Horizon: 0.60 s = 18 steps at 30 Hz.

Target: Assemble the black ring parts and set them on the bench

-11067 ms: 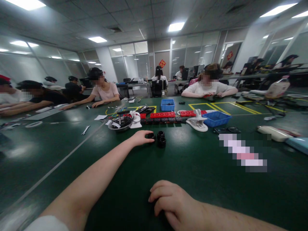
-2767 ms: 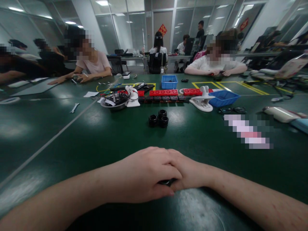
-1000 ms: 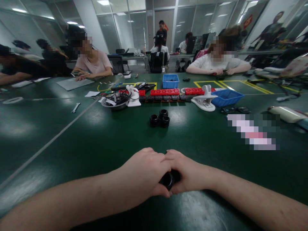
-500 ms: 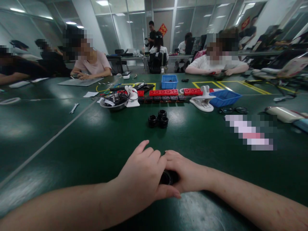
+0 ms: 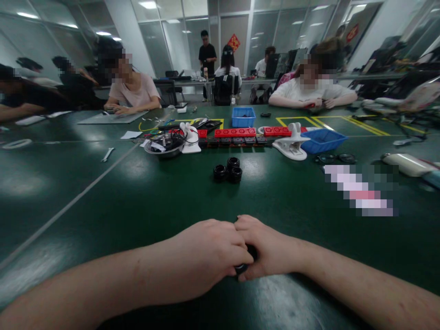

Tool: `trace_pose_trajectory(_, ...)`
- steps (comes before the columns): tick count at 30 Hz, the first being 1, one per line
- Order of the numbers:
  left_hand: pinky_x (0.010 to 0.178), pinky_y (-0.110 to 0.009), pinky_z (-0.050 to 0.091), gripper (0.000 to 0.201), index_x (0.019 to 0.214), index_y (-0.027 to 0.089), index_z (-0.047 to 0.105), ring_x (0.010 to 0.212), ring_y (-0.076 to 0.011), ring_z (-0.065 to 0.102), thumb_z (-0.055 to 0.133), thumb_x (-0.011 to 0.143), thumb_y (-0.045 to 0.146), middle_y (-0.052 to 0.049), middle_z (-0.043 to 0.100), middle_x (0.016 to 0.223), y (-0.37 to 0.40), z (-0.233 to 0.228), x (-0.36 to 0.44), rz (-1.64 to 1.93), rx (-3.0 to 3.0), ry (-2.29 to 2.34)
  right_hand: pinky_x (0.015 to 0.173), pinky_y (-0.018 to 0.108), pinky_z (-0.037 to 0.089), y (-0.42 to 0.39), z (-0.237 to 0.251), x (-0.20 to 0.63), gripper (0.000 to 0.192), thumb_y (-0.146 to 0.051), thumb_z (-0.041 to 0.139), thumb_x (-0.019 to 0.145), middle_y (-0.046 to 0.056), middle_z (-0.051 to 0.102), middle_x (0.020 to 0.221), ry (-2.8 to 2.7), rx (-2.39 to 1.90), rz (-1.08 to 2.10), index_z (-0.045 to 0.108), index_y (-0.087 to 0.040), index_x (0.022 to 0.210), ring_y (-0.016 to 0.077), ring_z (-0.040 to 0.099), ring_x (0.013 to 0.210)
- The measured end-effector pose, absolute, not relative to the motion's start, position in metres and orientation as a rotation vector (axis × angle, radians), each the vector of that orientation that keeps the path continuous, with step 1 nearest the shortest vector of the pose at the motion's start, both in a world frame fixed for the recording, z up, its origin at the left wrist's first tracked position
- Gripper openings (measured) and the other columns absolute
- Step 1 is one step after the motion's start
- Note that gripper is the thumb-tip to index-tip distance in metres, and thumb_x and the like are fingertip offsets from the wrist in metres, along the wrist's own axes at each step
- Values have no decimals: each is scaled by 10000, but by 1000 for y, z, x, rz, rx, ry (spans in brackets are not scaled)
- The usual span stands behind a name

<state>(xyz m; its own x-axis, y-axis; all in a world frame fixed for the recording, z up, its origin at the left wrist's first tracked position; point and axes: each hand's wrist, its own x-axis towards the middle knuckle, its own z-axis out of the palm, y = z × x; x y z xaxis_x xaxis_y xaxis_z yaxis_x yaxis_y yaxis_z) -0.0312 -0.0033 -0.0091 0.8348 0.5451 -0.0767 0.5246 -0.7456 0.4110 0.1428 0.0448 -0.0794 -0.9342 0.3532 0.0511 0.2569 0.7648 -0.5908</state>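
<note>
Your left hand (image 5: 206, 256) and right hand (image 5: 271, 250) meet low on the green table (image 5: 103, 206), both closed around one small black part (image 5: 244, 265) (mostly hidden by fingers). Three more black parts (image 5: 227, 172) sit clustered farther out, well apart from your hands.
</note>
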Motion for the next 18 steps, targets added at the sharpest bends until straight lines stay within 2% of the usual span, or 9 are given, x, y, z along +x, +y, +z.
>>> trace_pose_trajectory(10,589,-318,435,214,847,169,641,701,-213,588,714,731,333,-14,654,804,-12,-20,-19,-34,2791,1127,746,301,326,44,-83,143,346,-365,744,588,1,554,807,-2767,-477,882,596,-173,835,153,473,767)
trace_pose_trajectory(18,537,-341,449,360,726,113,610,579,-220,566,736,652,443,-41,587,633,-19,-41,-9,181,2801,1463,754,324,341,43,-80,142,262,-341,732,614,8,562,773,-2742,-483,886,590,-169,751,160,484,750)
